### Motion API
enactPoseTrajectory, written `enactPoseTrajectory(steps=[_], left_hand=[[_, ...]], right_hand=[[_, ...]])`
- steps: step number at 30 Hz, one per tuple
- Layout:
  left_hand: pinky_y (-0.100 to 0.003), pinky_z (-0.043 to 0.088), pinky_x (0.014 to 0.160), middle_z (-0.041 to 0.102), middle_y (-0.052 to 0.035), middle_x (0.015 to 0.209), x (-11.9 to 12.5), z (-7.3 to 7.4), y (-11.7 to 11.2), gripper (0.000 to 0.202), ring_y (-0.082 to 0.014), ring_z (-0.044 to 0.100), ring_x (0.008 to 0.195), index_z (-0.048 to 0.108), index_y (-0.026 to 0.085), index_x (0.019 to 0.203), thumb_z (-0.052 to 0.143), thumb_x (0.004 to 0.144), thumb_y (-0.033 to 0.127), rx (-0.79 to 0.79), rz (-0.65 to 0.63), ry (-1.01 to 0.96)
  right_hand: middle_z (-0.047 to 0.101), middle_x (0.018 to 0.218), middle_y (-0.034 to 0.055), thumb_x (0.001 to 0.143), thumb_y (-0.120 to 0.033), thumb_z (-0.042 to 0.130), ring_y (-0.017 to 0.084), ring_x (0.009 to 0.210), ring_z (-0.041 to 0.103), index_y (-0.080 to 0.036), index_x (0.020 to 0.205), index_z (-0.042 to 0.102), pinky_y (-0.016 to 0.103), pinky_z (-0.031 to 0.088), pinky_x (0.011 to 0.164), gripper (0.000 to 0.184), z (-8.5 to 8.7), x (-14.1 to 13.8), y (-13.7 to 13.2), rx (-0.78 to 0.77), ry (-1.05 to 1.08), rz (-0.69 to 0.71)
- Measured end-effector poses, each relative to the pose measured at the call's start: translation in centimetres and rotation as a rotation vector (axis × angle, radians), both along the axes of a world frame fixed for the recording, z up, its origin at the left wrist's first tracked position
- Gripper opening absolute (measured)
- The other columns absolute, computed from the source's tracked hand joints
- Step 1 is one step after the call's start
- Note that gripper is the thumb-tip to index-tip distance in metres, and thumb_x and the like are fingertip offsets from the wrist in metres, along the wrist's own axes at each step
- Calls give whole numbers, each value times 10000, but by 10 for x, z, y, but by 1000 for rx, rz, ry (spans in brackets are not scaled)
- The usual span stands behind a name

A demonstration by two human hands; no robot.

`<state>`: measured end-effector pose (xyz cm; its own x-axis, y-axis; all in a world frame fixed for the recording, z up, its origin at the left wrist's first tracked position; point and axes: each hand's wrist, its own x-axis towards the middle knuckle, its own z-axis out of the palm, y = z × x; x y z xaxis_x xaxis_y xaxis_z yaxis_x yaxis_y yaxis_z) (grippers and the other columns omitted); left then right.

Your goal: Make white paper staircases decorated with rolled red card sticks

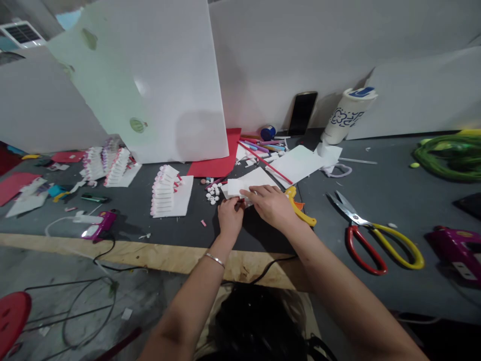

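Note:
My left hand is curled, its fingertips pinching a small red piece at the near edge of a stack of white foam sheets. My right hand lies across the same edge with fingers pressed down on the white sheet beside the left fingertips. A thin red stick lies diagonally over the sheets. A cluster of small white beads sits just left of the hands.
Large scissors with red and yellow handles lie to the right, a yellow tool beside my right wrist. Finished white strip pieces, a purple glue gun, a white cup, a phone, green wire and big white boards surround them.

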<state>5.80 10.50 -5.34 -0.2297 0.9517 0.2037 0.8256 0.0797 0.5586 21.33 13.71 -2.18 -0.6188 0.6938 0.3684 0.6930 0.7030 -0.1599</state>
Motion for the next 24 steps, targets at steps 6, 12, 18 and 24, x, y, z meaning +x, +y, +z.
enactPoseTrajectory(steps=[6,12,18,24], left_hand=[[-310,432,764,742,-57,884,0,2,-1,130,-204,612,824,721,176,903,620,829,143,-8,-1,-3],[-317,433,785,745,-53,895,0,1,0,134,-205,621,844,727,189,891,608,846,149,1,-11,26],[-327,442,800,748,-62,922,-1,0,-1,149,-211,627,870,735,195,937,620,850,159,7,-16,12],[-328,438,811,744,-54,915,1,0,-2,132,-205,622,857,728,196,932,632,845,175,-4,-2,20]], right_hand=[[646,1259,80,909,-138,442,249,1050,582,-261,1355,551,400,453,852,475,-2,0,1,-6,37,13],[640,1273,76,898,-123,429,255,1067,574,-210,1375,522,402,452,848,494,-5,0,2,-23,65,6],[625,1292,84,859,-84,443,257,1119,556,-206,1361,518,412,457,888,522,-7,4,5,-16,127,-1],[639,1252,101,784,-34,443,261,1110,580,-198,1309,551,437,486,915,560,4,13,11,-4,306,-18]])
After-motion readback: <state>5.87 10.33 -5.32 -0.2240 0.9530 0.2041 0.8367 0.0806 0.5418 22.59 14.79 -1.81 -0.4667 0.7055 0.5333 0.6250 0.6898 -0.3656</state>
